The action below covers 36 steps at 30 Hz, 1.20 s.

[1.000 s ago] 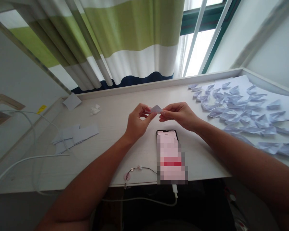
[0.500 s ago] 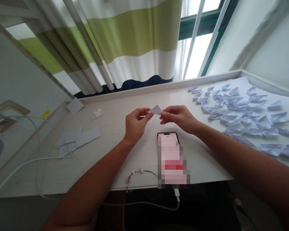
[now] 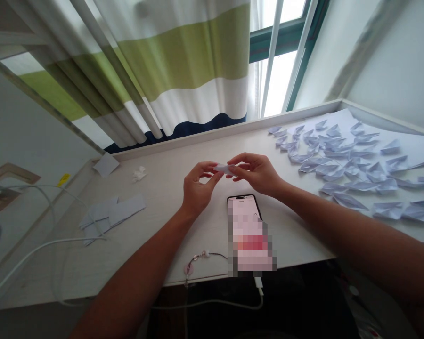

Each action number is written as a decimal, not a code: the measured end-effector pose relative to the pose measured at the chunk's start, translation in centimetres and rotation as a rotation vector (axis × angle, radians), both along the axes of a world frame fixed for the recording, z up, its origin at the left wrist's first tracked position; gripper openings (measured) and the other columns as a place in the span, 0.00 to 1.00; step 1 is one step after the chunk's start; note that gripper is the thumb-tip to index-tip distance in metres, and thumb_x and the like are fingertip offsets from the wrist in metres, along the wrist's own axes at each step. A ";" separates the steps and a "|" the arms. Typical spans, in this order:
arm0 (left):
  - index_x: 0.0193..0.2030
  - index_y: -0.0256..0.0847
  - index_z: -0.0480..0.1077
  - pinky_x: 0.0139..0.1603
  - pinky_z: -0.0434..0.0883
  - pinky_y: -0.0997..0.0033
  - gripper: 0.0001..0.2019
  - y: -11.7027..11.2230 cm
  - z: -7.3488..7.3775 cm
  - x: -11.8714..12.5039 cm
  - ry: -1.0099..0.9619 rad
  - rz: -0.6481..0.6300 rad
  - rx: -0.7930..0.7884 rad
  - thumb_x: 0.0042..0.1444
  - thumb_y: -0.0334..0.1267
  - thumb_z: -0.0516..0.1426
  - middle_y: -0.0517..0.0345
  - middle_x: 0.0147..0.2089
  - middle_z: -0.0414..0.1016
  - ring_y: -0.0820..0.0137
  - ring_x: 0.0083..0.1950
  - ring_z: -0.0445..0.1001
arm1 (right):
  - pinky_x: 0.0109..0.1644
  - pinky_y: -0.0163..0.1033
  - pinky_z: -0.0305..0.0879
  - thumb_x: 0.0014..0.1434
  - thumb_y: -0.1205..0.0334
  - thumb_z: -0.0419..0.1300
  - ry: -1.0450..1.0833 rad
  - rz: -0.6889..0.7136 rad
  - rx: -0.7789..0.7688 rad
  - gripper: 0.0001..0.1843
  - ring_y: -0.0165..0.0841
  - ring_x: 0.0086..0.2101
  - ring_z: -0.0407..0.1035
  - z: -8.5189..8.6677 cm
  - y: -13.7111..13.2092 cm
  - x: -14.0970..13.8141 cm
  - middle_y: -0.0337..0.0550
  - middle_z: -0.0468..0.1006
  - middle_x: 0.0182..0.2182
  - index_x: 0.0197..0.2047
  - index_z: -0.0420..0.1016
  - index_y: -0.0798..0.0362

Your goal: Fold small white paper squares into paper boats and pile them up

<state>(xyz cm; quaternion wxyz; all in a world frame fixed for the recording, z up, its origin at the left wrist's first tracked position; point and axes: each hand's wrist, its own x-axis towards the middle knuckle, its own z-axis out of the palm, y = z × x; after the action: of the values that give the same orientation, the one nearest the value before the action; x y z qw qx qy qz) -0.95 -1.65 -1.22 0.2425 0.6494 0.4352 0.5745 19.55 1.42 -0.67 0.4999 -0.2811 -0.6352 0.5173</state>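
A small folded piece of white paper [image 3: 222,168] is held above the desk between my two hands. My left hand [image 3: 199,186] pinches its left end between thumb and fingers. At the right end, the thumb and fingers of my right hand [image 3: 256,172] close on the same paper. The fingertips cover much of it, so its exact folds are hard to see. Just below my hands, a phone [image 3: 245,216] lies on the white desk [image 3: 173,181], its screen lit and partly blurred.
Several folded paper boats [image 3: 349,150] spread over the right side, some on larger white sheets [image 3: 420,146]. Flat paper pieces [image 3: 127,207] and a crumpled scrap [image 3: 139,174] lie left. A beaded strap [image 3: 194,259] and a white cable [image 3: 259,287] are by the front edge.
The paper's pointed top no longer stands up; it now looks like a narrow strip. My right hand has come closer to my left. The whole view has shifted slightly.
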 end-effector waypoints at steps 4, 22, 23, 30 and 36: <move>0.46 0.45 0.84 0.49 0.81 0.62 0.09 0.1 0.1 -0.1 0.019 0.000 0.025 0.61 0.42 0.72 0.54 0.47 0.89 0.64 0.47 0.86 | 0.37 0.42 0.83 0.60 0.42 0.77 -0.026 -0.002 0.029 0.20 0.38 0.39 0.85 0.2 -0.4 0.0 0.43 0.87 0.38 0.41 0.84 0.51; 0.41 0.42 0.81 0.48 0.84 0.62 0.14 0.1 0.1 0.2 -0.080 -0.099 -0.099 0.58 0.48 0.74 0.54 0.42 0.86 0.65 0.43 0.85 | 0.37 0.40 0.86 0.56 0.43 0.80 0.066 -0.008 -0.081 0.21 0.40 0.43 0.85 0.2 -0.5 0.0 0.43 0.86 0.39 0.42 0.86 0.50; 0.41 0.42 0.82 0.49 0.84 0.61 0.14 0.0 0.1 0.2 -0.056 -0.086 -0.102 0.57 0.48 0.74 0.54 0.42 0.86 0.65 0.44 0.85 | 0.37 0.40 0.86 0.56 0.43 0.80 0.073 -0.009 -0.081 0.21 0.40 0.43 0.85 0.2 -0.5 0.0 0.42 0.86 0.39 0.42 0.86 0.50; 0.39 0.42 0.84 0.50 0.84 0.60 0.13 0.1 0.1 -0.1 -0.019 -0.057 -0.082 0.59 0.50 0.73 0.52 0.43 0.88 0.63 0.46 0.85 | 0.37 0.41 0.87 0.56 0.41 0.80 0.061 -0.009 -0.076 0.22 0.40 0.45 0.84 0.1 -0.5 -0.2 0.42 0.84 0.41 0.41 0.85 0.49; 0.40 0.42 0.83 0.49 0.83 0.62 0.12 0.3 0.0 0.0 -0.051 -0.067 -0.116 0.59 0.48 0.73 0.54 0.41 0.87 0.65 0.44 0.85 | 0.38 0.42 0.87 0.56 0.41 0.79 0.030 -0.007 -0.043 0.22 0.39 0.45 0.82 0.1 -0.5 -0.3 0.43 0.83 0.43 0.40 0.85 0.49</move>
<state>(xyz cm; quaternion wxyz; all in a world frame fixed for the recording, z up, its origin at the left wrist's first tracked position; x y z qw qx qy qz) -0.99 -1.35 -1.24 0.3098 0.6335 0.4396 0.5563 19.25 0.89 -0.55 0.5050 -0.2861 -0.6156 0.5331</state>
